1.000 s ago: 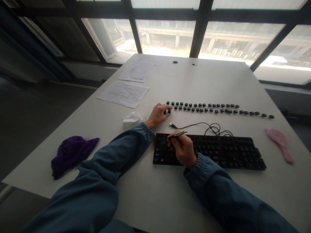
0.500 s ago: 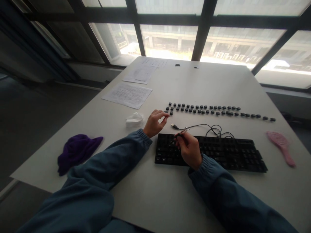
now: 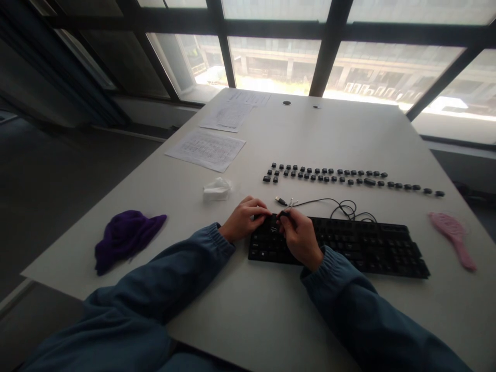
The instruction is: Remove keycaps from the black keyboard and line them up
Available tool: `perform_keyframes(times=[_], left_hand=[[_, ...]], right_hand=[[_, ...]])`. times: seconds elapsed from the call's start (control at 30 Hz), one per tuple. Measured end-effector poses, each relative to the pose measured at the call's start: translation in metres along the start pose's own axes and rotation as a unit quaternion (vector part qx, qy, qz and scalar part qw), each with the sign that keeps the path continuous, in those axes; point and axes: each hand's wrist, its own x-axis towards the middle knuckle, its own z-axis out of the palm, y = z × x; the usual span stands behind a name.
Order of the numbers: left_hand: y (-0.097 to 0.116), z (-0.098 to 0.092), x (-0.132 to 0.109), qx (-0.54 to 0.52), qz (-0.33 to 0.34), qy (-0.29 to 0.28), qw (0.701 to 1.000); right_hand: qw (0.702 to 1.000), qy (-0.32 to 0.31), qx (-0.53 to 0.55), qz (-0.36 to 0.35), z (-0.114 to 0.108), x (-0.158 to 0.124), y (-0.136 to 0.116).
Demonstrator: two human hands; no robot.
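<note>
A black keyboard (image 3: 368, 248) lies on the white table (image 3: 271, 310) in front of me. My left hand (image 3: 244, 219) rests at the keyboard's far left corner, fingers curled and pinched together; what they hold is too small to make out. My right hand (image 3: 298, 235) is closed on a thin metal tool (image 3: 290, 206) over the keyboard's left end, its tip pointing away from me. Both hands nearly touch. Beyond them, several loose black keycaps (image 3: 349, 177) lie in two long rows.
The keyboard's cable with a USB plug (image 3: 279, 200) coils behind it. A crumpled white tissue (image 3: 217, 189) and a purple cloth (image 3: 126, 237) lie to the left, printed sheets (image 3: 205, 149) further back, a pink hairbrush (image 3: 453, 237) at the right.
My left hand has come back from the left end of the keycap rows to the keyboard's left corner, fingers pinched. My right hand has stayed over the keyboard with the tool.
</note>
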Motion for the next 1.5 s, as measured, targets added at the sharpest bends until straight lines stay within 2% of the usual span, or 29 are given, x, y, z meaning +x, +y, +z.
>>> perform_keyframes(times=[0.3, 0.5, 0.63, 0.77, 0.9, 1.0, 1.13, 1.33, 1.5], left_hand=[[-0.004, 0.001, -0.001, -0.008, -0.003, -0.001, 1.0], [-0.007, 0.004, 0.0, -0.025, -0.015, 0.004, 1.0], [-0.005, 0.003, 0.0, -0.035, -0.024, -0.006, 0.999], [-0.005, 0.003, 0.0, -0.042, -0.023, -0.008, 0.999], [-0.006, 0.003, 0.0, -0.047, -0.031, -0.013, 0.998], [-0.006, 0.002, 0.0, -0.047, -0.033, -0.017, 0.998], [-0.003, 0.001, 0.001, -0.047, -0.024, -0.012, 0.998], [-0.003, 0.003, 0.0, -0.044, -0.025, -0.014, 0.999], [0.001, -0.002, -0.004, -0.046, -0.025, 0.031, 0.998]], right_hand=[[0.998, -0.04, -0.05, -0.024, -0.001, 0.007, -0.008], [0.988, -0.075, -0.087, -0.099, 0.001, 0.003, -0.014], [0.988, -0.055, -0.08, -0.121, 0.003, -0.004, -0.014], [0.993, -0.027, -0.073, -0.093, 0.002, -0.007, -0.006], [0.999, 0.034, 0.014, -0.014, 0.002, -0.006, 0.0], [0.996, 0.074, 0.059, 0.001, 0.002, -0.006, -0.001], [0.998, 0.051, 0.034, -0.021, 0.003, -0.008, -0.001], [0.994, 0.014, -0.052, -0.091, 0.002, -0.01, 0.001], [0.998, 0.002, -0.011, -0.065, 0.002, -0.012, -0.003]])
